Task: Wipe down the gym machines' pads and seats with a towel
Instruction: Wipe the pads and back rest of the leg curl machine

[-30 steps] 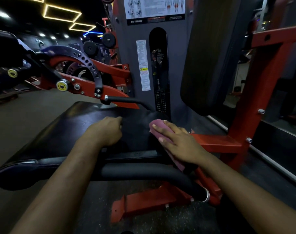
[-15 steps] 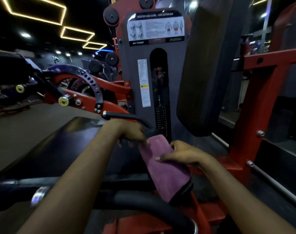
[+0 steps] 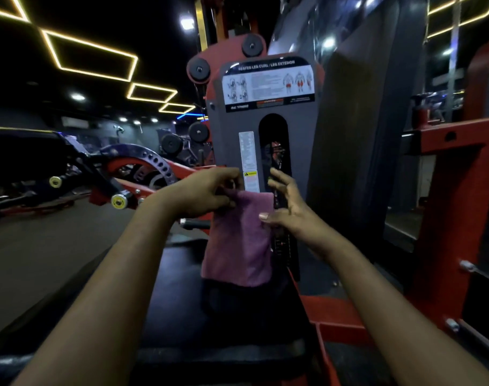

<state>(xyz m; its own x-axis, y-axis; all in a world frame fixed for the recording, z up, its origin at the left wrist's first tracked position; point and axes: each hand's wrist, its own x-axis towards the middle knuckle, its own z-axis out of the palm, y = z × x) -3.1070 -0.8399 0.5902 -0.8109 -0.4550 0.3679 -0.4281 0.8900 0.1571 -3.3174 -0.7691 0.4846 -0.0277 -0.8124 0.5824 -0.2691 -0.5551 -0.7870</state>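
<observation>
A pink towel [image 3: 239, 240] hangs in the air in front of me, above the black seat pad [image 3: 179, 299] of the leg curl machine. My left hand [image 3: 207, 195] pinches its top left corner. My right hand [image 3: 285, 207] holds its right edge with the thumb, the other fingers spread. The tall dark back pad [image 3: 357, 151] stands upright to the right of the towel.
The grey weight stack tower [image 3: 268, 129] with an instruction placard stands straight ahead. A red frame post [image 3: 446, 207] rises at the right. The red and black lever arm with yellow knobs [image 3: 119, 201] reaches out at the left. Open floor lies further left.
The towel left the seat pad and now hangs between both hands. My left hand came off the pad and took hold of its corner. My view tilted upward.
</observation>
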